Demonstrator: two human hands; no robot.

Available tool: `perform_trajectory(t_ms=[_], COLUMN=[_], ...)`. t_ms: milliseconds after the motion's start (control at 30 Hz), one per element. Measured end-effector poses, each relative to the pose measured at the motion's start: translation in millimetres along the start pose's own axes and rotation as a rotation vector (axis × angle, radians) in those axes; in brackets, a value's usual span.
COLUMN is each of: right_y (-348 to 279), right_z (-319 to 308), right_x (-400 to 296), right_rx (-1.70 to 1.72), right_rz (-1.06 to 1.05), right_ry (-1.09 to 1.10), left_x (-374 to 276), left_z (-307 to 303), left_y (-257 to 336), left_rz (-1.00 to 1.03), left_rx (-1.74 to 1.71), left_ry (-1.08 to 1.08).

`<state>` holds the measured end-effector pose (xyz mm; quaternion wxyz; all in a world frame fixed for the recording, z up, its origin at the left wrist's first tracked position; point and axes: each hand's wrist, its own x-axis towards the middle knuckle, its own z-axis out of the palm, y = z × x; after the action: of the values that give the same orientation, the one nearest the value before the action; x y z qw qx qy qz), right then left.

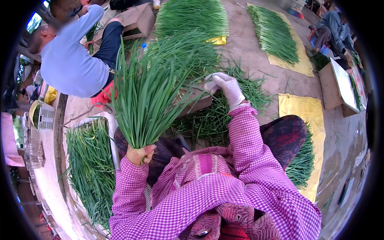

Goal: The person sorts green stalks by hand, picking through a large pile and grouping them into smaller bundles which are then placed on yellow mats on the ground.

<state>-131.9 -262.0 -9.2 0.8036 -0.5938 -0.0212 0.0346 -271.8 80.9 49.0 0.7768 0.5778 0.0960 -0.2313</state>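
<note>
My left hand point(140, 154) is closed around the base of a thick bunch of long green leaves, likely garlic chives point(147, 99), which fans upward. My right hand point(223, 87), in a white glove, is raised right of the bunch; its thumb and fingers pinch the tip of a thin leaf at the bunch's edge. Below the gloved hand, loose leaves point(204, 123) lie heaped around a low wooden stand point(196, 105) between my knees. Another loose pile point(186, 54) lies beyond the bunch.
At the left, a white-framed crate point(112, 135) holds more leaves. Yellow sheets point(300, 105) with leaves lie at the right. A large stack point(192, 18) lies ahead. One person point(75, 60) sits at the upper left; another point(333, 31) sits at the far right beside a slanted board point(343, 84).
</note>
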Motion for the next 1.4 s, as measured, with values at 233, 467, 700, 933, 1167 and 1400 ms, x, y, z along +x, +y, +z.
perform_trajectory(t_ms=[233,467,700,933,1167,1400], right_y=[-16,-18,-15,-28,-75,-42], right_z=[0,16,29,-14,35,70], right_x=[2,-8,-9,3,-24,-20], right_rx=[-0.351,-0.408,-0.024,0.027,-0.343,-0.709], right_rz=[-0.232,-0.047,0.017,-0.255,-0.49,-0.685], right_ry=[0.15,-0.129,0.055,0.37,0.078,-0.004], left_x=[6,12,8,14,23,18], left_z=[-3,-6,2,7,9,8], left_y=[-3,-10,-5,-2,-6,-11], left_rz=[-0.016,-0.075,-0.096,-0.139,0.168,0.126], left_rx=[-0.023,-0.031,0.02,0.399,0.779,0.765], left_ry=[-0.138,-0.228,-0.098,0.231,0.131,0.241])
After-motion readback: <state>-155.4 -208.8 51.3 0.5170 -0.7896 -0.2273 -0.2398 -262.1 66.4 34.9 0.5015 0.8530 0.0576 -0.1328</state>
